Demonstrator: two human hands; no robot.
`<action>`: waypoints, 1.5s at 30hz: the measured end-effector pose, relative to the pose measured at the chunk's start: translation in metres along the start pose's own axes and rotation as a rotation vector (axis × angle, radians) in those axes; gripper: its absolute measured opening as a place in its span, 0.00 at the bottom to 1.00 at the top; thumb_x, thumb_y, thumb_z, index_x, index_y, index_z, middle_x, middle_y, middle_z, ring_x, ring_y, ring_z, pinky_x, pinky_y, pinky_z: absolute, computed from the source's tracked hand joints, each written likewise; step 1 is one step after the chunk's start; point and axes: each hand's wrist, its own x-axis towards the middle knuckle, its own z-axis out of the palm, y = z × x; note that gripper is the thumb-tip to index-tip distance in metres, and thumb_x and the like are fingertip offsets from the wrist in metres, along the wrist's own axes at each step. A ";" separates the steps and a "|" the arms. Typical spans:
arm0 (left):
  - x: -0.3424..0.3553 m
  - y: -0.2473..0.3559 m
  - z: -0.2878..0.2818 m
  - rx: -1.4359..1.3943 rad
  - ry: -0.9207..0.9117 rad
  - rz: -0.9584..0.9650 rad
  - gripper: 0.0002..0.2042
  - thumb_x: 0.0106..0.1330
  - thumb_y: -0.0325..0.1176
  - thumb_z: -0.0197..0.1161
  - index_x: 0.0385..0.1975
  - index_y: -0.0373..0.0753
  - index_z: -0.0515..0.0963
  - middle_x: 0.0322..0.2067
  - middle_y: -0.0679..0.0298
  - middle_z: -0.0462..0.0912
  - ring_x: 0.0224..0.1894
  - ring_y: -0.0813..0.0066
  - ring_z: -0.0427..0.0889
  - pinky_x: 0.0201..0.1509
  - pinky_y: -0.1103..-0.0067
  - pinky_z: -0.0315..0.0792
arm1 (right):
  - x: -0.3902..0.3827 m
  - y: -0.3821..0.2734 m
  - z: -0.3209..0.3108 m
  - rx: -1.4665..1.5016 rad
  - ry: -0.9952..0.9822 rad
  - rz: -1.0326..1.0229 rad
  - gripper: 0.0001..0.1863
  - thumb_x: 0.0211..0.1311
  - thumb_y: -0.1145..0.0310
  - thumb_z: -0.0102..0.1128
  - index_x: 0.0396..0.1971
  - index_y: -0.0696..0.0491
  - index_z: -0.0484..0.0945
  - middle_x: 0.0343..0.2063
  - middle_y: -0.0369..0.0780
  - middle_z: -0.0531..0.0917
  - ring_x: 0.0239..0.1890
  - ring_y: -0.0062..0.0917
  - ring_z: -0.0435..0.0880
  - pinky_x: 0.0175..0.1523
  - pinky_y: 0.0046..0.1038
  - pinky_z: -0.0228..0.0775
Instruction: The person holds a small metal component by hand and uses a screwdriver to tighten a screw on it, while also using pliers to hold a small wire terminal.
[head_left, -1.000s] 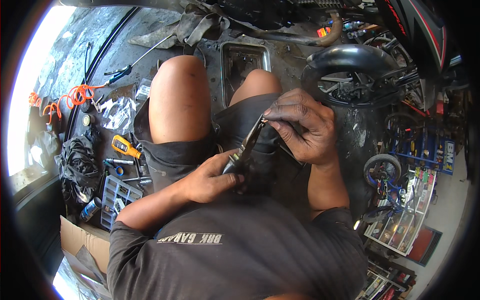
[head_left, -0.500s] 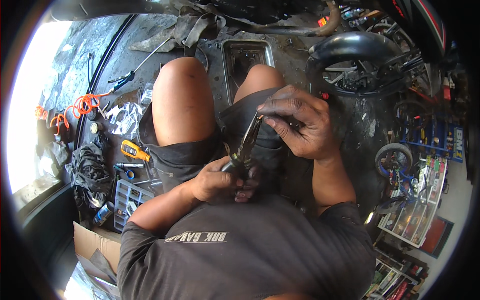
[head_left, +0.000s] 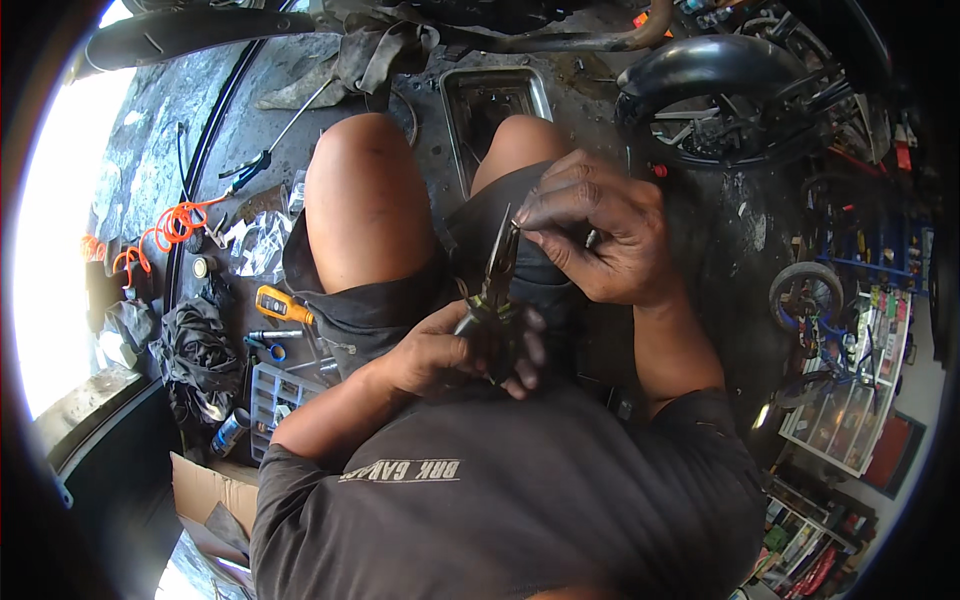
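My left hand (head_left: 447,352) is closed round the handles of long-nose pliers (head_left: 499,268), held over my lap with the jaws pointing away from me. The slim jaw tips stand slightly apart. Beside them is my right hand (head_left: 608,238), thumb and forefinger pinched together close to one tip. Whatever lies between those fingers is too small to make out. A small pale, shiny bit shows against the right palm, but its kind is unclear.
A metal tray (head_left: 545,95) lies beyond my knees. To the left are a yellow meter (head_left: 285,304), an orange coiled hose (head_left: 178,222), a blue compartment box (head_left: 264,395) and an open carton (head_left: 205,485). A motorcycle wheel under a black fender (head_left: 715,75) stands far right.
The plier jaws have parted a little and stand more upright. My right fingers have drawn slightly off the tips. The view has shifted a little.
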 end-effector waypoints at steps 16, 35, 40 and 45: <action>0.003 0.010 0.007 0.037 0.017 -0.021 0.39 0.56 0.35 0.64 0.67 0.33 0.55 0.58 0.46 0.71 0.58 0.51 0.76 0.60 0.62 0.72 | -0.009 -0.005 0.010 0.040 -0.013 0.079 0.10 0.43 0.80 0.70 0.28 0.53 0.83 0.25 0.38 0.83 0.30 0.31 0.84 0.37 0.30 0.76; 0.001 0.007 0.004 0.193 0.121 0.023 0.43 0.55 0.47 0.72 0.66 0.34 0.57 0.59 0.48 0.71 0.59 0.51 0.75 0.60 0.61 0.73 | -0.007 -0.010 0.008 0.098 -0.060 0.289 0.09 0.47 0.78 0.69 0.31 0.55 0.82 0.28 0.41 0.84 0.32 0.32 0.86 0.37 0.29 0.75; -0.001 0.005 -0.003 0.251 0.079 0.012 0.43 0.58 0.45 0.68 0.70 0.36 0.52 0.60 0.52 0.70 0.59 0.59 0.75 0.59 0.67 0.72 | -0.010 -0.010 0.009 0.064 -0.024 0.279 0.10 0.47 0.78 0.69 0.31 0.55 0.80 0.28 0.41 0.84 0.31 0.33 0.86 0.36 0.29 0.75; 0.000 0.006 -0.002 0.267 0.078 -0.004 0.41 0.58 0.43 0.66 0.69 0.35 0.53 0.59 0.52 0.71 0.59 0.60 0.76 0.59 0.68 0.72 | -0.010 -0.008 0.006 0.049 -0.076 0.271 0.08 0.49 0.77 0.70 0.30 0.55 0.80 0.27 0.41 0.83 0.29 0.33 0.85 0.33 0.30 0.74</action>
